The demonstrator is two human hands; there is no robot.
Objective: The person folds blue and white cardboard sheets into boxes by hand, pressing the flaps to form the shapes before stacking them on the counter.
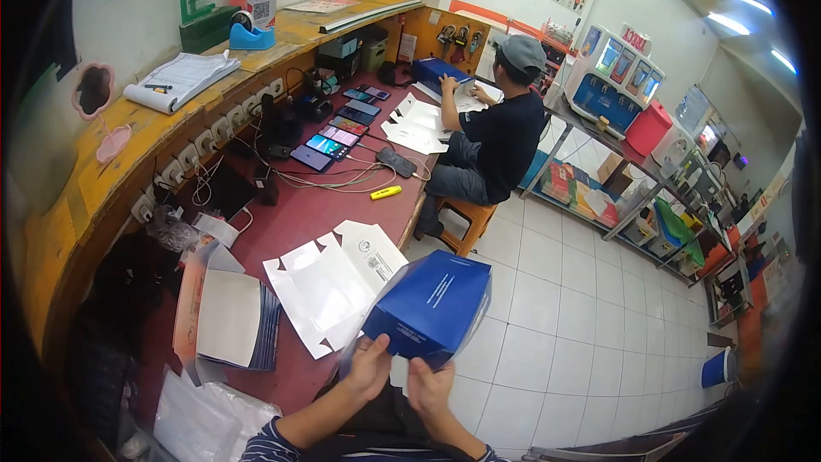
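A blue cardboard box [438,291] with small white print is held up in front of me, over the table's edge and the tiled floor. My left hand [369,370] is closed on its near left corner, thumb on the side face. At the lower front edge, my right hand [430,385] pinches the box too. Flat white die-cut box sheets [329,278] with a printed emblem lie on the red table just beyond my left hand. Left of them stands an open carton [229,308] packed with a stack of folded blue-edged sheets.
Several phones [329,147] and cables [342,178] lie farther along the table, with a yellow highlighter [386,192]. A co-worker [500,120] sits on an orange stool [466,221], handling another blue box [442,74]. Plastic bags [209,415] lie at lower left.
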